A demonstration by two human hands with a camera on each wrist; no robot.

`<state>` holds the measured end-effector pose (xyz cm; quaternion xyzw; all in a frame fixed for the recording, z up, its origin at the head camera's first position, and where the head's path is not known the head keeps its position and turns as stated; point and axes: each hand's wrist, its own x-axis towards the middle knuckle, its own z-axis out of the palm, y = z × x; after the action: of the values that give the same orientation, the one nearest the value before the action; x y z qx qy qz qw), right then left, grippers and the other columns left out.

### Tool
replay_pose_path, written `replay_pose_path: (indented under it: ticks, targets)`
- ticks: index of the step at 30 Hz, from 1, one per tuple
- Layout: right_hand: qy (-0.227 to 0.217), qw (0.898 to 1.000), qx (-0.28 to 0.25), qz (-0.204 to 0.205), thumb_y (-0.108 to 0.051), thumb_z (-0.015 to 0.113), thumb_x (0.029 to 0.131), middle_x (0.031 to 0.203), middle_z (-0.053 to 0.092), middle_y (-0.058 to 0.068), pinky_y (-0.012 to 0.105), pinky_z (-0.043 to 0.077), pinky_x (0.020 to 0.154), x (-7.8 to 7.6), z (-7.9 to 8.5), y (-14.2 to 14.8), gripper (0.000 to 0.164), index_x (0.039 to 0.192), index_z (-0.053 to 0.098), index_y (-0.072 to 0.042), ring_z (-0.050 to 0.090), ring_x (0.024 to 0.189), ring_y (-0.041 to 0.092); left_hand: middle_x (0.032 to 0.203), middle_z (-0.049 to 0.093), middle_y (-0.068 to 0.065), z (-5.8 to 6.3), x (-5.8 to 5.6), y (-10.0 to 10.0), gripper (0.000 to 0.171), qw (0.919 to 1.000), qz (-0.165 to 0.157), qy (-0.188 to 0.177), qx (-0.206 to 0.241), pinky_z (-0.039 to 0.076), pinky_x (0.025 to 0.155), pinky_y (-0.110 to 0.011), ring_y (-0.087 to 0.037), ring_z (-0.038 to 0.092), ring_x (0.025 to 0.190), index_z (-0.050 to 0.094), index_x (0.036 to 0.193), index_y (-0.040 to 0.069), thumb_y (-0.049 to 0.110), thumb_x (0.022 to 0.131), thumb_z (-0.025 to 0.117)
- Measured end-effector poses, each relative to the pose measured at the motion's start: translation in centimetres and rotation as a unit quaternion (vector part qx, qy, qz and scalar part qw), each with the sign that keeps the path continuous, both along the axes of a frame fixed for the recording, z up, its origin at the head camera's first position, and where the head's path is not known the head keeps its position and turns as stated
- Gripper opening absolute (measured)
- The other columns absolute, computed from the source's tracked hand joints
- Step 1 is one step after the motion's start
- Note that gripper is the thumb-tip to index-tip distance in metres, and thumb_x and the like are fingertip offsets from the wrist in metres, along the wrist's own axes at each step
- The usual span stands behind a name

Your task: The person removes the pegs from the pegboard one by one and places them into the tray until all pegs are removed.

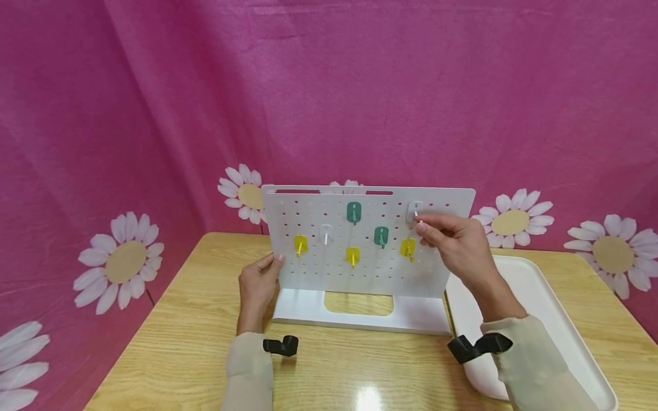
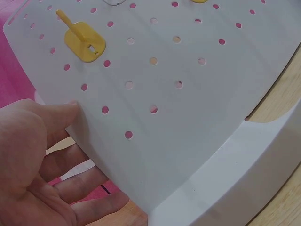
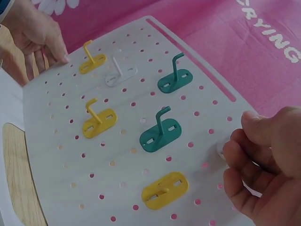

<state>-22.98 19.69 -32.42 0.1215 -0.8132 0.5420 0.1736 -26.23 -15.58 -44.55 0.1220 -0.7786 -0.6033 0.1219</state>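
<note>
A white pegboard stands upright on its own base on the table. My left hand grips its left edge; in the left wrist view the thumb lies on the front and the fingers reach behind. At the upper right, my right hand pinches the peg of a white hook set against the board. In the right wrist view my fingers mostly hide that hook. Also on the board are another white hook, two green hooks and three yellow hooks.
A white tray lies on the wooden table to the right of the pegboard, partly under my right forearm. Behind the table hangs a pink cloth with daisies. A cut-out opens in the board's base.
</note>
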Motion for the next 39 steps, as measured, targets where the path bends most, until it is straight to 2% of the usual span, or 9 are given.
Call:
replay_pose_path:
  ticks: [7,13,23,31,39]
  targets:
    - [0.009,1.000,0.016,-0.002,-0.010,0.071,0.094,0.102,0.071,0.016,0.022,0.054,0.070,0.3,0.2,0.0,0.023,0.114,0.074,0.002,0.065,0.075,0.011,0.123,0.068,-0.012,-0.1,0.0,-0.1,0.041,0.9999,0.003,0.011,-0.010,0.055,0.079,-0.037,-0.025,0.064,0.106,0.069,0.129,0.011,0.037,0.096,0.069]
    - [0.018,0.999,0.043,-0.017,-0.009,0.071,0.094,0.101,0.072,0.016,0.021,0.052,0.069,0.9,0.3,0.6,0.023,0.114,0.074,0.003,0.065,0.076,0.007,0.122,0.068,-0.011,-0.1,0.1,-0.1,0.040,0.9999,0.005,0.003,-0.009,0.055,0.080,-0.037,-0.024,0.064,0.105,0.069,0.129,0.012,0.036,0.097,0.068]
    - [0.036,0.997,0.063,-0.030,-0.009,0.071,0.094,0.095,0.074,0.004,0.018,0.051,0.068,2.2,-0.2,2.9,0.023,0.113,0.074,0.004,0.067,0.075,0.007,0.122,0.068,-0.012,0.0,0.0,-0.1,0.041,0.9999,0.004,0.008,-0.007,0.054,0.078,-0.035,-0.024,0.064,0.104,0.069,0.129,0.012,0.036,0.096,0.069]
    - [0.052,0.995,0.076,-0.032,-0.002,0.071,0.092,0.094,0.074,-0.006,0.017,0.049,0.066,2.8,-1.2,4.9,0.022,0.113,0.073,0.005,0.066,0.074,0.004,0.120,0.069,-0.012,-0.1,-0.1,-0.2,0.041,0.9998,0.011,0.011,-0.008,0.054,0.074,-0.031,-0.023,0.065,0.101,0.070,0.128,0.012,0.037,0.096,0.069]
    - [0.029,0.994,0.089,-0.053,-0.006,0.069,0.095,0.095,0.073,-0.012,0.017,0.050,0.066,3.4,-2.3,7.7,0.023,0.115,0.072,0.005,0.067,0.074,0.006,0.122,0.068,-0.012,0.1,-0.1,0.0,0.042,1.0000,0.001,0.005,0.003,0.054,0.079,-0.036,-0.024,0.064,0.104,0.069,0.129,0.011,0.037,0.096,0.069]
